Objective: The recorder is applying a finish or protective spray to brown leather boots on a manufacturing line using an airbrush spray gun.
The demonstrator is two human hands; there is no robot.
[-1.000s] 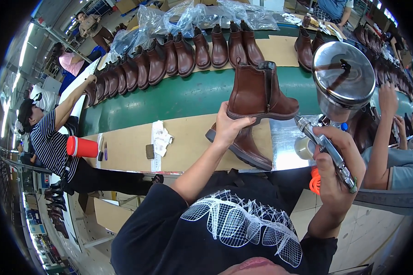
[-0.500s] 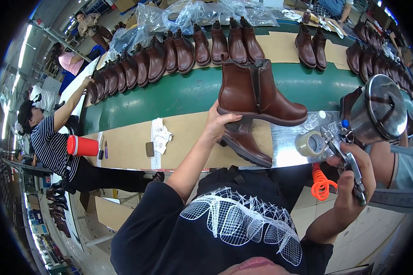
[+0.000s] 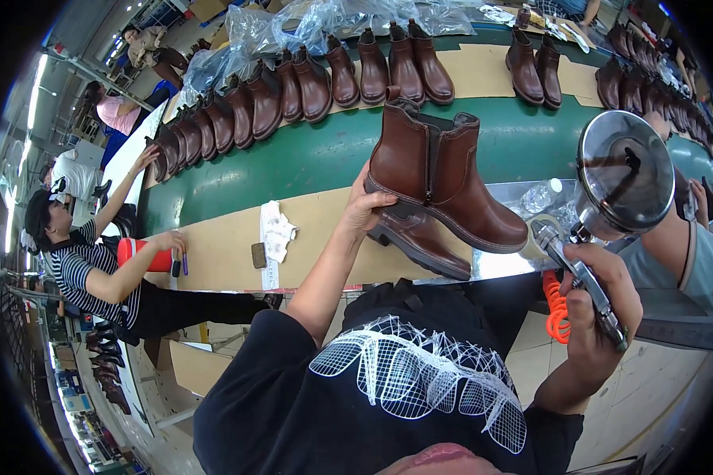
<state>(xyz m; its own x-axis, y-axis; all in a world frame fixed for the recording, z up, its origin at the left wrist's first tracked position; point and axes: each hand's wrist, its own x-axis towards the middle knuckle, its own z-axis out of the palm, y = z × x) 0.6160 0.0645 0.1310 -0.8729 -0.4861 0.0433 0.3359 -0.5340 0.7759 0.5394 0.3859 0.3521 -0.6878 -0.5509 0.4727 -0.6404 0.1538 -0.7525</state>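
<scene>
Boot (image 3: 451, 174) is hanging above a green tabletop (image 3: 293, 162), left hand (image 3: 363, 209) gripping it, right hand (image 3: 606, 299) clutching a spray gun (image 3: 587, 279), more boots (image 3: 314, 89) lining the back, lights (image 3: 36, 91) glowing left.

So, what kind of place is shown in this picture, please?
Probably a shoe factory: many brown boots stand along a green table, the left hand holds another boot, and the right hand holds a spray gun.
</scene>
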